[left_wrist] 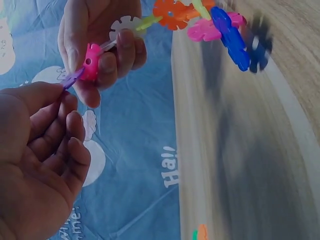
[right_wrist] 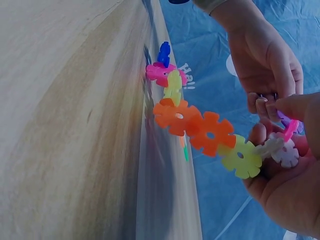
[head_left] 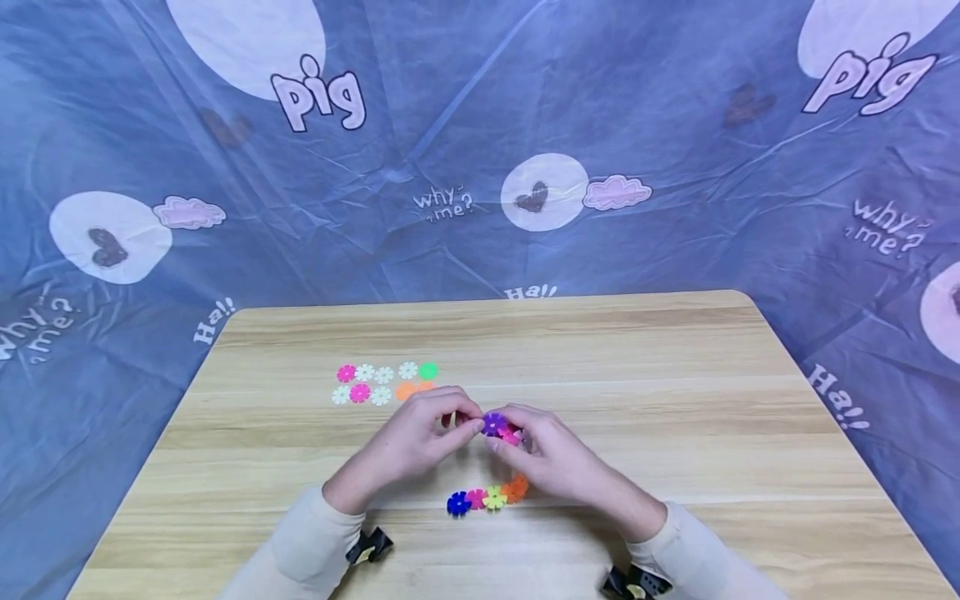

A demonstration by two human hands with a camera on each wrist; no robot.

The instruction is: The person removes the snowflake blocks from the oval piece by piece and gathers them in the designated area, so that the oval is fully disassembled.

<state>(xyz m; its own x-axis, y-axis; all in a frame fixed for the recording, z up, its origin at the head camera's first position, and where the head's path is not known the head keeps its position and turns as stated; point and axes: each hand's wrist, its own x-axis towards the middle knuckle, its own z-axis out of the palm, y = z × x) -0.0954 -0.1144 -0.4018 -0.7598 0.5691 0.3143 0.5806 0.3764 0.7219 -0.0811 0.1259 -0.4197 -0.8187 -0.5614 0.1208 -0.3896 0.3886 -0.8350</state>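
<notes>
My left hand [head_left: 420, 429] pinches a purple snowflake disc [head_left: 493, 424] between thumb and forefinger. The disc meets a pink snowflake disc [left_wrist: 91, 62], gripped by my right hand [head_left: 566, 458] at the end of a chain of interlocked discs. White discs [right_wrist: 286, 154] sit within the right hand's fingers. From there the chain runs through a yellow disc [right_wrist: 241, 156], two orange discs [right_wrist: 211, 134], another yellow one and a pink one. Its far end is a dark blue disc [head_left: 459, 503], low over the tabletop. How deeply the purple disc is slotted, I cannot tell.
Loose discs lie in two rows on the wooden table [head_left: 262, 433], left of centre: pink [head_left: 360, 393], white [head_left: 383, 375], green [head_left: 428, 371] and orange [head_left: 406, 392]. The left hand partly covers the orange ones. A blue printed curtain [head_left: 450, 100] hangs behind the table.
</notes>
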